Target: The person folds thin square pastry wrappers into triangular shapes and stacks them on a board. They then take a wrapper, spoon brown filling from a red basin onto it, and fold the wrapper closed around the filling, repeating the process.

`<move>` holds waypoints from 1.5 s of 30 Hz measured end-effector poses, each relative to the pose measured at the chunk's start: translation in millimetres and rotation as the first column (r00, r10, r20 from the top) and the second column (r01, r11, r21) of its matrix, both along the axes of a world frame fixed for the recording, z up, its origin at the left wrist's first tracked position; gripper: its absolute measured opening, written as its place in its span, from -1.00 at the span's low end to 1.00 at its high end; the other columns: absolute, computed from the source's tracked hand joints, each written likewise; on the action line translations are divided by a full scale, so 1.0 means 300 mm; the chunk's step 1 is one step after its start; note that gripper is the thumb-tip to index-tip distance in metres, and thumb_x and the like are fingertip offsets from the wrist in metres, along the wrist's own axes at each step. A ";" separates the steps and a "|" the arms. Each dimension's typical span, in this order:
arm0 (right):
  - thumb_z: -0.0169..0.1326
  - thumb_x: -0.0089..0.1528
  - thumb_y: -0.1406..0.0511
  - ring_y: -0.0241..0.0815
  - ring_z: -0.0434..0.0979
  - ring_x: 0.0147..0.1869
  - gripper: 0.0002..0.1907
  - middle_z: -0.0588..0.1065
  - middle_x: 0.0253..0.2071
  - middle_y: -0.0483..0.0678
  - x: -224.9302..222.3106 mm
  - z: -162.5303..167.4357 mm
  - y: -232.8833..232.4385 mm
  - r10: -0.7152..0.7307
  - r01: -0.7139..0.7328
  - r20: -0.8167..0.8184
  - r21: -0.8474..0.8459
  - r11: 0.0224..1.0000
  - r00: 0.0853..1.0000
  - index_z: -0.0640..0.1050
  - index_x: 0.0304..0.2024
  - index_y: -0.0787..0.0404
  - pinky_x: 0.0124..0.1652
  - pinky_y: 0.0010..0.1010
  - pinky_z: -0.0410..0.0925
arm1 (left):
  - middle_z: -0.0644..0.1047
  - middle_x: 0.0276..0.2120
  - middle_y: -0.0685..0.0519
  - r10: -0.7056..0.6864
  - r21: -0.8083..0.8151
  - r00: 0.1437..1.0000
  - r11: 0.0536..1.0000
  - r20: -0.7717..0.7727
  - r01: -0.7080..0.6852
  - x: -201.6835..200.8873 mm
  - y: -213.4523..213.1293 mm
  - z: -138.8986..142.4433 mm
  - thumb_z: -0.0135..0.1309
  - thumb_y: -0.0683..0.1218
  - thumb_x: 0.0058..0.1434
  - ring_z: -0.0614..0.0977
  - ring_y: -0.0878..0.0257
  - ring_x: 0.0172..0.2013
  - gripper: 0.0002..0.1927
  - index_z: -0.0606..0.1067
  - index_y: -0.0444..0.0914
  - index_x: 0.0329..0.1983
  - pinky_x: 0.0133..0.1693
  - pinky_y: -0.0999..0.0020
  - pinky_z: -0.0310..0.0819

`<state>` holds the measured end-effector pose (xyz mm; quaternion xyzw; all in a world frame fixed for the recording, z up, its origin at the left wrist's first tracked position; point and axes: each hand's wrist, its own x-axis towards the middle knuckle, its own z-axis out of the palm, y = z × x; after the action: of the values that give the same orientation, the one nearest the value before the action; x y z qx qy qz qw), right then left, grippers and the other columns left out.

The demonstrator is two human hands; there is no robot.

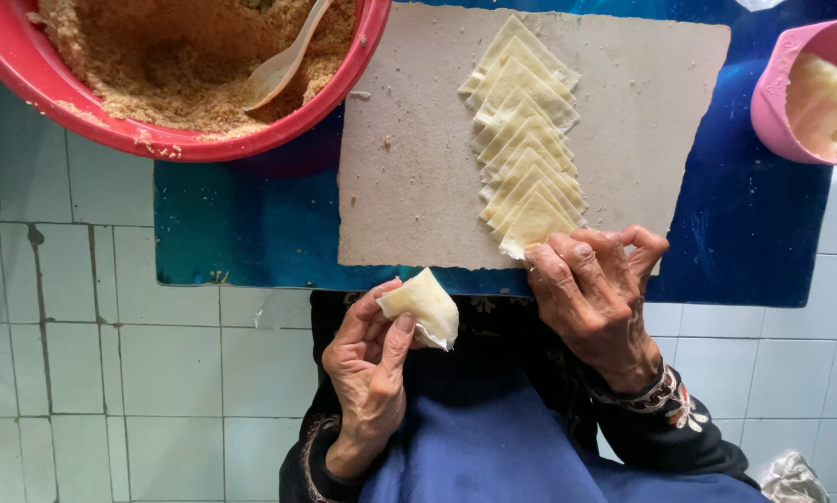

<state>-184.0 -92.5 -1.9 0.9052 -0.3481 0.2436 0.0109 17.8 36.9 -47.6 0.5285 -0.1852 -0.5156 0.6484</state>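
Over tiled floor [111,373] — left hand [367,373] pinches folded dumpling [423,305], point aimed lower right.

I see no packages, labels, signs or screens from here.

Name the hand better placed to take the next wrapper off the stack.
Right. The right hand already rests at the near end of the wrapper stack, fingers touching it, while the left hand is busy holding a folded dumpling.
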 end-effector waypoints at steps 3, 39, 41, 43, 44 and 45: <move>0.28 0.24 0.47 -0.11 0.53 -0.08 -0.79 0.51 -0.17 -0.07 0.002 -0.003 0.005 -0.012 0.011 0.019 0.010 1.000 1.000 0.55 -0.11 0.23 0.02 -0.05 0.11 | 0.64 -0.06 -0.12 -0.005 0.004 1.000 1.000 0.006 0.005 -0.006 -0.007 -0.003 0.11 -0.23 0.33 0.69 0.25 -0.12 -0.60 0.43 -0.43 0.22 -0.13 0.32 0.70; 0.34 0.34 0.26 -0.17 0.39 0.05 -0.86 0.55 -0.23 -0.22 0.055 -0.037 -0.095 -0.266 0.270 -0.062 0.073 0.960 0.962 0.61 -0.14 0.08 0.10 -0.22 0.05 | 0.64 -0.11 -0.11 -0.073 0.027 0.997 0.997 -0.003 0.073 0.020 -0.040 -0.037 0.15 -0.24 0.31 0.70 0.26 -0.13 -0.61 0.45 -0.42 0.20 -0.11 0.31 0.72; 0.36 0.33 0.24 -0.16 0.38 0.03 -0.84 0.53 -0.26 -0.21 0.053 -0.037 -0.098 -0.256 0.262 -0.085 0.061 0.963 0.963 0.60 -0.19 0.08 0.08 -0.21 0.06 | 0.64 -0.10 -0.11 -0.075 0.027 0.997 0.997 -0.004 0.075 0.020 -0.041 -0.040 0.15 -0.24 0.31 0.70 0.26 -0.13 -0.60 0.45 -0.42 0.20 -0.11 0.30 0.72; 0.36 0.33 0.24 -0.15 0.38 0.04 -0.84 0.53 -0.25 -0.21 0.051 -0.038 -0.095 -0.281 0.287 -0.079 0.070 0.955 0.956 0.60 -0.19 0.08 0.09 -0.22 0.06 | 0.64 -0.10 -0.11 -0.074 0.023 0.997 0.997 -0.004 0.074 0.022 -0.041 -0.044 0.15 -0.24 0.31 0.69 0.26 -0.13 -0.60 0.45 -0.42 0.20 -0.11 0.30 0.72; 0.35 0.34 0.24 -0.15 0.38 0.04 -0.84 0.53 -0.24 -0.21 0.050 -0.040 -0.095 -0.291 0.297 -0.076 0.076 0.952 0.954 0.60 -0.18 0.08 0.09 -0.22 0.06 | 0.64 -0.10 -0.11 -0.072 0.019 0.997 0.997 -0.005 0.072 0.022 -0.041 -0.046 0.15 -0.24 0.31 0.69 0.26 -0.13 -0.60 0.45 -0.42 0.21 -0.11 0.30 0.72; 0.35 0.34 0.24 -0.16 0.38 0.05 -0.85 0.53 -0.24 -0.22 0.049 -0.043 -0.095 -0.295 0.300 -0.077 0.065 0.952 0.952 0.60 -0.17 0.08 0.10 -0.22 0.06 | 0.64 -0.10 -0.11 -0.070 0.018 0.998 0.997 -0.005 0.070 0.022 -0.041 -0.048 0.15 -0.24 0.31 0.69 0.26 -0.13 -0.60 0.45 -0.42 0.21 -0.11 0.30 0.72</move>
<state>-169.2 -121.1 -14.7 0.8496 -0.4891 0.1957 0.0247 24.5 24.7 -62.2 0.5263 -0.1974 -0.5410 0.6256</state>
